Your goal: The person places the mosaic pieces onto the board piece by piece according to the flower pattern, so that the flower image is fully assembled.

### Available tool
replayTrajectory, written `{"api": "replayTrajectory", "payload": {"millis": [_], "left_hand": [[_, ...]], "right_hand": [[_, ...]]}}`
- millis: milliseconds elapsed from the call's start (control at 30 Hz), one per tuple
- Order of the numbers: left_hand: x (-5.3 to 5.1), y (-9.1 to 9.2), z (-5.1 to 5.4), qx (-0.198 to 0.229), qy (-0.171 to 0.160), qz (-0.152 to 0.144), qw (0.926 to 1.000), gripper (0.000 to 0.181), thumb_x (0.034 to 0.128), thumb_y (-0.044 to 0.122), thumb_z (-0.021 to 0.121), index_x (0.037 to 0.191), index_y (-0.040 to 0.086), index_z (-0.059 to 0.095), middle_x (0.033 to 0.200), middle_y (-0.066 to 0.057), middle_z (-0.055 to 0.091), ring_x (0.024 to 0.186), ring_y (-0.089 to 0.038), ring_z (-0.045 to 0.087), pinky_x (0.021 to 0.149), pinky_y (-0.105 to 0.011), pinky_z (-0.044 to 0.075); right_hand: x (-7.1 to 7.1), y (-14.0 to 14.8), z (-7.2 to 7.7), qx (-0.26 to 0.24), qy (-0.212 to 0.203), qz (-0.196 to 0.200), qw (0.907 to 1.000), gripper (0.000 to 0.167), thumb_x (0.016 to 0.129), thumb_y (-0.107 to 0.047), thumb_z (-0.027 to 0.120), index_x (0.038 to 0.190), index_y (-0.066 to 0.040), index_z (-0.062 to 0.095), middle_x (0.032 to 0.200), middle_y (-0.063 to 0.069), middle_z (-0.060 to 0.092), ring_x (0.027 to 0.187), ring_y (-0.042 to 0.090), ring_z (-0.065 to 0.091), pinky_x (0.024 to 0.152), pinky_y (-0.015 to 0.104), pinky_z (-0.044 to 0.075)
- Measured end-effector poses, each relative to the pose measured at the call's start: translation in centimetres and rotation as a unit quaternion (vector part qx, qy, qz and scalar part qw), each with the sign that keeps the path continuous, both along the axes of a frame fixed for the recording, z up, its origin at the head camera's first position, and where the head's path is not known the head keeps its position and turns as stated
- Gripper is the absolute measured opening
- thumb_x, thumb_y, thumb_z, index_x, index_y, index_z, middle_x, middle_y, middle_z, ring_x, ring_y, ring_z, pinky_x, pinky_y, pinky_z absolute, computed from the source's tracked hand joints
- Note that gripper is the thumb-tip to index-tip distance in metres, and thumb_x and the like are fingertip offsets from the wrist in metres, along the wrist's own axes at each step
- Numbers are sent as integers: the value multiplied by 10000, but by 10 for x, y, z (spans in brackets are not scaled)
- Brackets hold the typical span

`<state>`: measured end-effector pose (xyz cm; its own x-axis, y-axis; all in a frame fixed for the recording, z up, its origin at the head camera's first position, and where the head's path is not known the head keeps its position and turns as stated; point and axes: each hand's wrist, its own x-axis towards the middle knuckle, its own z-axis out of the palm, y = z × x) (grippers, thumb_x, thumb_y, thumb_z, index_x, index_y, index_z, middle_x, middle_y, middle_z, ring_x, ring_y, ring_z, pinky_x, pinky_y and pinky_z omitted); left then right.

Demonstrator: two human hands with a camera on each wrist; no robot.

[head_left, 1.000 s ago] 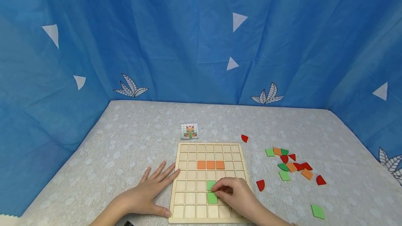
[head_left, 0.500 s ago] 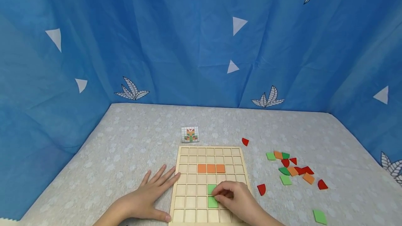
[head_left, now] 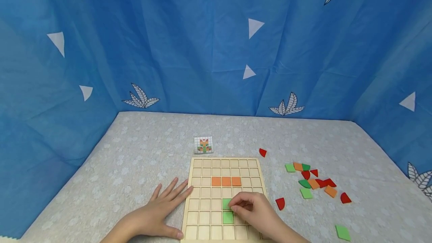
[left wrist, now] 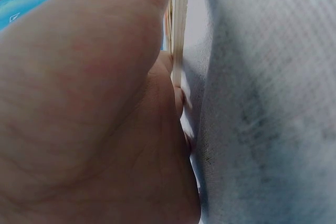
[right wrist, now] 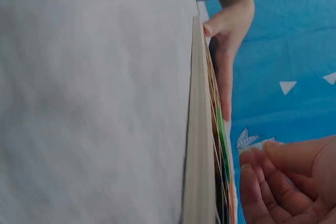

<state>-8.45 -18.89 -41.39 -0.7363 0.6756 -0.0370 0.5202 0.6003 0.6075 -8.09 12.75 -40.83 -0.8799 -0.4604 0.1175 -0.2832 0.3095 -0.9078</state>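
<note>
A wooden grid board (head_left: 205, 205) lies on the table. Three orange square tiles (head_left: 226, 181) sit side by side in one row. Nearer the front, two light green square tiles (head_left: 228, 218) occupy neighbouring cells, one above the other. My left hand (head_left: 156, 213) lies spread, its fingertips and thumb at the board's left edge. Over the green tiles, my right hand (head_left: 254, 211) has curled fingers, with thumb and index tips together. In the right wrist view these fingertips (right wrist: 252, 156) are apart from the board, and no tile shows between them.
Loose red, orange and green pieces (head_left: 314, 184) lie right of the board. A single green square (head_left: 342, 232) is nearer the front, and red quarter-round pieces (head_left: 280, 203) lie close to the board. Behind it rests a small pattern card (head_left: 203, 145). Blue cloth (head_left: 202, 48) surrounds the table.
My right hand's fingertips have shifted slightly up off the green tiles, uncovering more of the lower one. The left hand keeps its place at the board's edge. The head view has tilted a little.
</note>
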Motion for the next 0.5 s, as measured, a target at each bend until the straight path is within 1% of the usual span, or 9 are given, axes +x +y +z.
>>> {"api": "replayTrajectory", "payload": {"millis": [133,267,400,500], "left_hand": [[1,0,1,-11,-11,-4,10000,1041,705,631,663,1511,168,193,1548,-100,78,1368,-411,-38,917,-726,-81],[2,0,1,-7,-14,-4,10000,1045,702,630,665,1510,162,197,1546,-109,83,1366,-417,-35,912,-728,-91],[2,0,1,-4,29,-24,10000,1042,706,630,661,1510,159,195,1546,-114,83,1365,-420,-34,907,-734,-86],[0,0,1,-28,50,-43,10000,1034,720,629,652,1512,155,185,1547,-115,74,1365,-423,-38,907,-736,-82]], "right_hand": [[-4,6,5,-124,-198,-58,9997,48,863,-113,681,894,-107,718,833,-3,675,704,131,625,614,265,523],[-8,11,9,-224,-441,18,9988,85,878,-121,662,935,-79,710,873,36,677,729,183,635,638,289,530],[-12,17,13,-215,-362,29,9991,122,892,-129,645,965,-50,703,906,62,676,751,212,637,641,303,530],[-17,23,17,-172,-269,-52,9995,147,901,-135,636,979,-26,695,907,82,674,753,226,638,639,313,528]]}}
